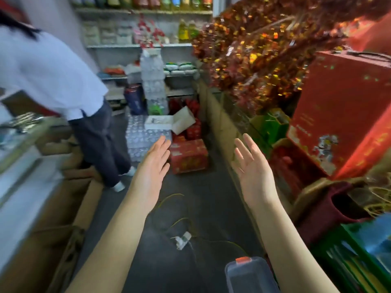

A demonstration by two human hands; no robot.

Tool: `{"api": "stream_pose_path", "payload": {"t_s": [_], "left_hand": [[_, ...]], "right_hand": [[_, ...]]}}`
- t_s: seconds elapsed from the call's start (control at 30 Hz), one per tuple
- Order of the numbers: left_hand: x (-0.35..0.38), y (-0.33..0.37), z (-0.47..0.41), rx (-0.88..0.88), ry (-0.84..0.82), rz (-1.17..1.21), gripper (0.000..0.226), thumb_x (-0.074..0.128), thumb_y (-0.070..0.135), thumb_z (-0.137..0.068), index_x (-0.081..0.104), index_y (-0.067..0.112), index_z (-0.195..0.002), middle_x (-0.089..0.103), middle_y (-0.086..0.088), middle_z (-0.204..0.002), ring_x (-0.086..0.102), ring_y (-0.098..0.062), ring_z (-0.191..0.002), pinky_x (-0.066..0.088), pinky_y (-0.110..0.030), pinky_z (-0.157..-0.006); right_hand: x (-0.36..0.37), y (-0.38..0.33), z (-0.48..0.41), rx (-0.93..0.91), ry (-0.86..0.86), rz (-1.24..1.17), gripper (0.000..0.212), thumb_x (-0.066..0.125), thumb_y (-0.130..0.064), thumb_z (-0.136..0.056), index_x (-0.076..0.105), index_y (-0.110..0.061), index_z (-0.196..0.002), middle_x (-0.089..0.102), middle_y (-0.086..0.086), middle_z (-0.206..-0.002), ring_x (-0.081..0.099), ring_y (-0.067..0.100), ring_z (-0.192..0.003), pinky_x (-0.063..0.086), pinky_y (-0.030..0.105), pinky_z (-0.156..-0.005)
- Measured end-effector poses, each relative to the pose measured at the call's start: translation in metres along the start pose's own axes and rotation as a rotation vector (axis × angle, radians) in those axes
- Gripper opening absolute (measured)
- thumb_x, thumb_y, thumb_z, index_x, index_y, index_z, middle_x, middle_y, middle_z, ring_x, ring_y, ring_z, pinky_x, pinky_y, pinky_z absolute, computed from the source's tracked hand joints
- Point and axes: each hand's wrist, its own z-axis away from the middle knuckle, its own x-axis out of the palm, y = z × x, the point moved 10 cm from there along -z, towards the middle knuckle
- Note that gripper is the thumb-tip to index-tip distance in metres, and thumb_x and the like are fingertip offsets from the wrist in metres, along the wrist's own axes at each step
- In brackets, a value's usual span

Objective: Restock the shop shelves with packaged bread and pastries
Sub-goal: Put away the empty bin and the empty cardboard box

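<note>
My left hand (151, 168) and my right hand (252, 166) are both raised in front of me over a narrow shop aisle, fingers straight and spread, palms turned toward each other. Neither hand holds or touches anything. No packaged bread or pastry is plainly in view. Shelves (148, 46) at the far end carry bottles, bags and packets, blurred by motion.
A person in a white shirt (53, 75) stands at the left by a counter (23, 144). Stacked water bottle packs (148, 140) and a red carton (188, 157) block the aisle's far end. Big red gift boxes (342, 111) crowd the right. A power strip (183, 240) with cables lies on the dark floor.
</note>
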Motion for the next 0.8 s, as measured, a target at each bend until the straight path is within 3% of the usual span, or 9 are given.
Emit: {"api": "stream_pose_path", "payload": {"t_s": [0.1,0.23,0.4,0.57,0.7,0.8], "left_hand": [[-0.069,0.025,0.025,0.037,0.096,-0.011,0.044,0.023,0.033,-0.108,0.033,0.029,-0.151,0.043,0.014,-0.147,0.036,-0.006,-0.138,0.025,-0.031,-0.117],[-0.176,0.063,0.08,0.13,0.281,-0.115,0.045,0.026,0.026,-0.109,0.03,0.02,-0.153,0.038,0.011,-0.152,0.035,-0.01,-0.141,0.028,-0.016,-0.107],[-0.321,0.108,0.185,0.162,0.535,-0.015,0.044,0.025,0.037,-0.106,0.041,0.032,-0.146,0.051,0.014,-0.143,0.039,-0.008,-0.139,0.024,-0.034,-0.116],[-0.435,0.142,0.308,0.225,0.77,0.005,0.037,0.027,0.036,-0.107,0.047,0.038,-0.137,0.056,0.016,-0.137,0.043,-0.009,-0.136,0.025,-0.034,-0.117],[-0.49,0.163,0.409,0.307,0.964,0.008,0.04,0.027,0.033,-0.106,0.045,0.034,-0.142,0.054,0.013,-0.14,0.045,-0.01,-0.134,0.026,-0.034,-0.117],[-0.518,0.169,0.476,0.351,1.095,0.005,0.041,0.026,0.032,-0.106,0.044,0.033,-0.143,0.054,0.014,-0.14,0.046,-0.007,-0.132,0.026,-0.033,-0.116]], "right_hand": [[0.072,0.021,0.001,0.021,-0.113,-0.023,0.046,0.032,-0.047,-0.101,0.037,-0.033,-0.144,0.049,-0.013,-0.142,0.037,0.015,-0.142,0.027,0.041,-0.119],[0.182,0.067,0.022,0.158,-0.269,-0.12,0.04,0.024,-0.031,-0.108,0.037,-0.032,-0.146,0.058,-0.013,-0.133,0.044,0.014,-0.138,0.029,0.04,-0.118],[0.338,0.136,0.097,0.324,-0.475,-0.166,0.033,0.029,-0.033,-0.108,0.044,-0.037,-0.138,0.059,-0.009,-0.137,0.046,0.011,-0.136,0.028,0.042,-0.119],[0.483,0.182,0.2,0.434,-0.703,-0.189,0.039,0.028,-0.032,-0.109,0.038,-0.03,-0.147,0.056,-0.006,-0.142,0.044,0.014,-0.137,0.029,0.04,-0.118],[0.571,0.206,0.279,0.563,-0.88,-0.165,0.03,0.029,-0.035,-0.108,0.046,-0.035,-0.133,0.06,-0.01,-0.129,0.041,0.015,-0.14,0.029,0.038,-0.117],[0.618,0.218,0.329,0.574,-1.009,-0.137,0.032,0.028,-0.034,-0.108,0.045,-0.035,-0.135,0.058,-0.008,-0.137,0.043,0.014,-0.138,0.027,0.042,-0.119]]}}
